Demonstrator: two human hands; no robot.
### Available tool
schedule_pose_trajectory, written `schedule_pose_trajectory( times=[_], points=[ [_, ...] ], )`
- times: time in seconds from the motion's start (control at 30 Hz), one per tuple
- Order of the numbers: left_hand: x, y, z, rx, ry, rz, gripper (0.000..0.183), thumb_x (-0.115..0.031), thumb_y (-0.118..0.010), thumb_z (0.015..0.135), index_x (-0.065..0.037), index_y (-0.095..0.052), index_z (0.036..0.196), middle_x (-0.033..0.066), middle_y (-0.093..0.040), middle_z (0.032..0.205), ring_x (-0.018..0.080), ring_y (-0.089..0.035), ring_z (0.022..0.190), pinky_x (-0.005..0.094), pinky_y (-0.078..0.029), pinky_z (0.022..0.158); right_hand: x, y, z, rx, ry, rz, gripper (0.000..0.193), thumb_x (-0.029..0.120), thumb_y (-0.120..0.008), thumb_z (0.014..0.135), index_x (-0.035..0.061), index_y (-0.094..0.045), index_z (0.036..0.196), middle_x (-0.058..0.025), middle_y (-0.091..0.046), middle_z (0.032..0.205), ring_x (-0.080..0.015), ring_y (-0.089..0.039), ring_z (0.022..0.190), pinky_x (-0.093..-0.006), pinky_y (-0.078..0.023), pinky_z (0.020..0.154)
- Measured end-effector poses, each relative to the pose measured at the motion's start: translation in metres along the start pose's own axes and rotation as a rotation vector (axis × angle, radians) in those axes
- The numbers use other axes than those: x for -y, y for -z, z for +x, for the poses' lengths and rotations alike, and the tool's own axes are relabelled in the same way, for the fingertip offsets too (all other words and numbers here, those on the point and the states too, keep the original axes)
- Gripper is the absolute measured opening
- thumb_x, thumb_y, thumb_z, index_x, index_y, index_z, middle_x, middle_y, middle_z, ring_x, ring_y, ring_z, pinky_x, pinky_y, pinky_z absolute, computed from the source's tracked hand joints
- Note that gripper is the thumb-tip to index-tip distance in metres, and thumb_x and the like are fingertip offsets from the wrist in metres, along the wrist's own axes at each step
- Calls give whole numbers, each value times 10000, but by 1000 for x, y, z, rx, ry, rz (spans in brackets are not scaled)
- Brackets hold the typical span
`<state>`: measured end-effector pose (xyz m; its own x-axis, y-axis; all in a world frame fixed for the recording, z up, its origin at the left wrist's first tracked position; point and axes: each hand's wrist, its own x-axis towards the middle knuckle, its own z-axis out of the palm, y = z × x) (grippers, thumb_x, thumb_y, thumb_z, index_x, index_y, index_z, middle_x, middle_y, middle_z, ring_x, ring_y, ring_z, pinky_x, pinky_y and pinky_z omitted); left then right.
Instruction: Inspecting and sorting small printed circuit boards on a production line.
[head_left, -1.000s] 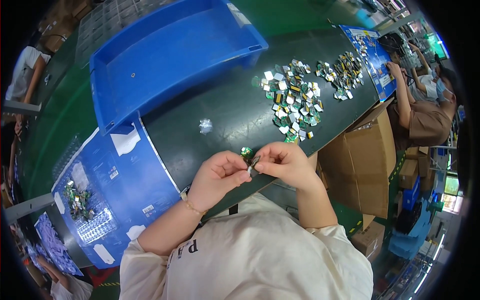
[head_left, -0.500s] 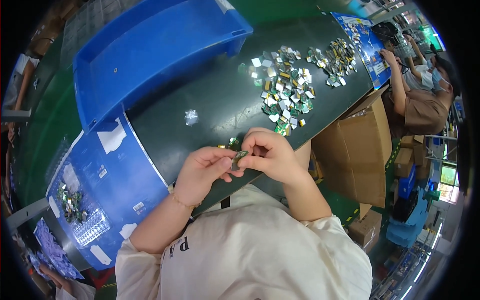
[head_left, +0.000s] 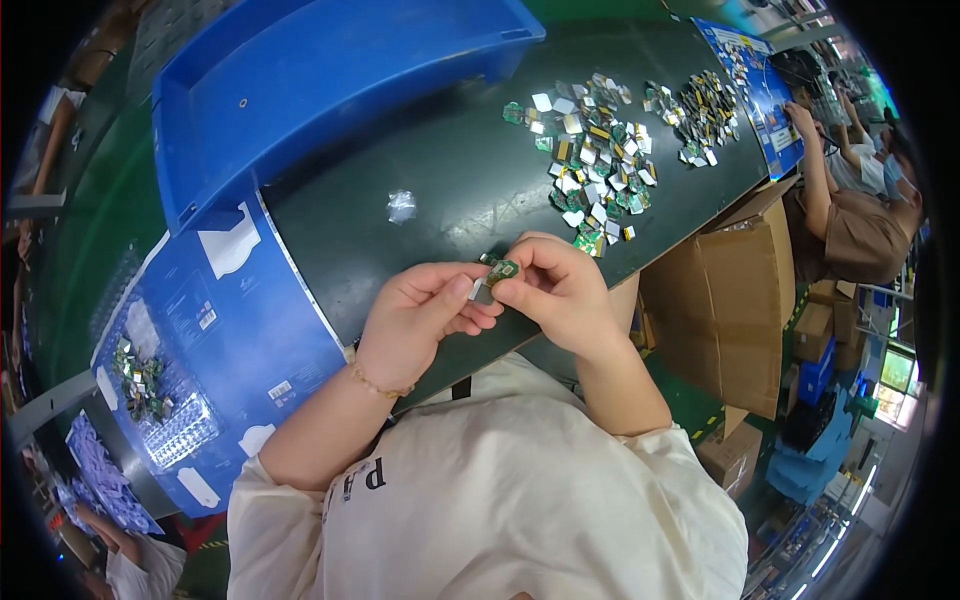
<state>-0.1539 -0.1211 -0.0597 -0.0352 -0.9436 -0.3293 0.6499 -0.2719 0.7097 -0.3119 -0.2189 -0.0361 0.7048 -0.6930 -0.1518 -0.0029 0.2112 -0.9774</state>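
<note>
Between my hands is a small green circuit board [head_left: 502, 271] with a flat silvery-white piece at its lower left. The fingertips of my left hand [head_left: 418, 312] pinch the silvery side. My right hand [head_left: 562, 300] grips the green side between thumb and fingers. Both hands are close together above the dark table [head_left: 350, 260], near its front edge. A loose heap of similar circuit boards [head_left: 598, 165], green, white and gold, lies beyond my right hand. My fingers partly cover the piece, so its full shape is hidden.
A large blue bin [head_left: 330, 95] stands at the far left. A crumpled clear plastic scrap [head_left: 401, 206] lies on the table. A blue sheet [head_left: 240, 330] holds boards in bubble wrap. Another pile [head_left: 705, 115] sits farther right, near a co-worker [head_left: 850, 215]. A cardboard box [head_left: 715, 310] adjoins the table.
The board has turned in my fingers, so more of its green face and the silvery piece show. The surroundings have shifted slightly in the view.
</note>
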Motion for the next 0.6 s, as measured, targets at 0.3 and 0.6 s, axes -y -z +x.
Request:
schedule_pose_trajectory(
  times=[0.3,0.6],
  points=[
    [1,-2,-1,-38,-31,22,265,-194,-476,960,3,-580,1104,104,-653,919,141,-637,777,238,-532,694,-6,1,-1,-46,48,-209,130,80,-702,791,12,-591,786,25,-477,769,-28,-412,640,-183,-314,547],
    [1,-2,0,-59,-31,23,265,-191,-476,961,7,-581,1103,91,-650,933,128,-628,781,233,-530,704,-9,0,-1,-74,76,-262,145,64,-711,780,10,-576,770,26,-462,769,-19,-409,630,-176,-314,527]
  ],
)
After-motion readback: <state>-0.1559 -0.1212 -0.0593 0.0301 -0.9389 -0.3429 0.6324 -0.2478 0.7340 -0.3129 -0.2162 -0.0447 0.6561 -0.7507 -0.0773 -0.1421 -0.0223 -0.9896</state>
